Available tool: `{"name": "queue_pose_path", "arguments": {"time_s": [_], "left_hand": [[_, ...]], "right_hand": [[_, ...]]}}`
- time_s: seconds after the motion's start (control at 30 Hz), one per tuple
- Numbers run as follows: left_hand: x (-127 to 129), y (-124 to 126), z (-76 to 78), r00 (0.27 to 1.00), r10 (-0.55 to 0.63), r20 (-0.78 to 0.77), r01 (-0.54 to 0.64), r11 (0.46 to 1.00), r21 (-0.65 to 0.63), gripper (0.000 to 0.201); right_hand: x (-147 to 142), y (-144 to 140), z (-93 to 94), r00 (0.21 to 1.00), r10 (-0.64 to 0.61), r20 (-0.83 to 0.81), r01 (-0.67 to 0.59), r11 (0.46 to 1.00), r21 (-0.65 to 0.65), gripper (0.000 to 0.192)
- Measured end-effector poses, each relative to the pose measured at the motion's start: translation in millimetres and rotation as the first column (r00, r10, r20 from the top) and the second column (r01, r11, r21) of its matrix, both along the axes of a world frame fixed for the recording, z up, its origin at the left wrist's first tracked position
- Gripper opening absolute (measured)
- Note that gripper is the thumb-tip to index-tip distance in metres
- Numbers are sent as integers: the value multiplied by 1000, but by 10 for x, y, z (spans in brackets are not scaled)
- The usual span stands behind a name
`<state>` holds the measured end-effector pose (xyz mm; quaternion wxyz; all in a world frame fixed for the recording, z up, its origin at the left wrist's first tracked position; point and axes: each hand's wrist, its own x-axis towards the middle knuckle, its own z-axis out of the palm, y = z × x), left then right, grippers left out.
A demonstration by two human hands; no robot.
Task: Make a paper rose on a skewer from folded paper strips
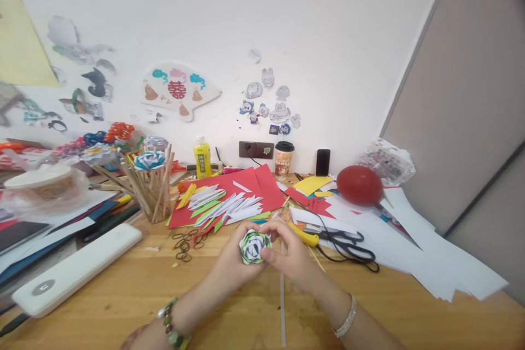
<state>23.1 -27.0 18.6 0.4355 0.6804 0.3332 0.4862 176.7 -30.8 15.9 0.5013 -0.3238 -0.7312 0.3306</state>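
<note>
Both hands meet low over the wooden tabletop (123,290), just in front of the person. Left hand (233,260) cups a small round rolled-paper flower in green, white and black (255,246) from its left side; fingers curled close around it, thumb up near the top edge. Right hand (289,251) closes on the same flower from the right, fingertips (268,254) pressed against its rim. The flower sits between the two hands, held just above the wood, its spiral face turned up toward the camera. Beaded bracelet on the left wrist, pale band on the right.

A thin pale stick (283,306) lies on the table below the right hand, running toward the near edge; whether it joins the flower cannot be told.

Just beyond the hands: a sheet of red paper (262,181) strewn with cut white and green paper strips (223,205). Black-handled scissors (348,243) lie to the right, near a yellow-handled tool (305,236). Dark rubber bands (185,245) scatter to the left of the hands. A cup of wooden sticks topped with finished paper flowers (151,188) stands further left. A red balloon (360,185) rests on white sheets at the right.
</note>
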Motion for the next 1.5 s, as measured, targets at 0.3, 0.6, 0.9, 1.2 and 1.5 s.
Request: {"name": "queue_pose_path", "arguments": {"time_s": [0.3,0.6,0.9,1.2,1.5], "left_hand": [[7,-18,42,1000,-6,-15,6,1000,-9,36],[8,-36,35,989,62,-137,-49,995,91,32],[-3,-7,-48,975,99,-200,-74,988,132,31],[-7,-21,-43,966,109,-235,-65,980,189,32],[-31,3,-91,947,165,-276,-109,972,209,34]], "right_hand": [[30,5,21,998,55,17,-55,997,45,34],[47,43,0,994,113,-6,-113,994,-2,36],[49,57,-9,993,113,-22,-114,989,-96,25],[23,33,16,998,66,1,-66,990,-127,21],[-31,16,-18,997,41,-70,-52,985,-163,15]]}}
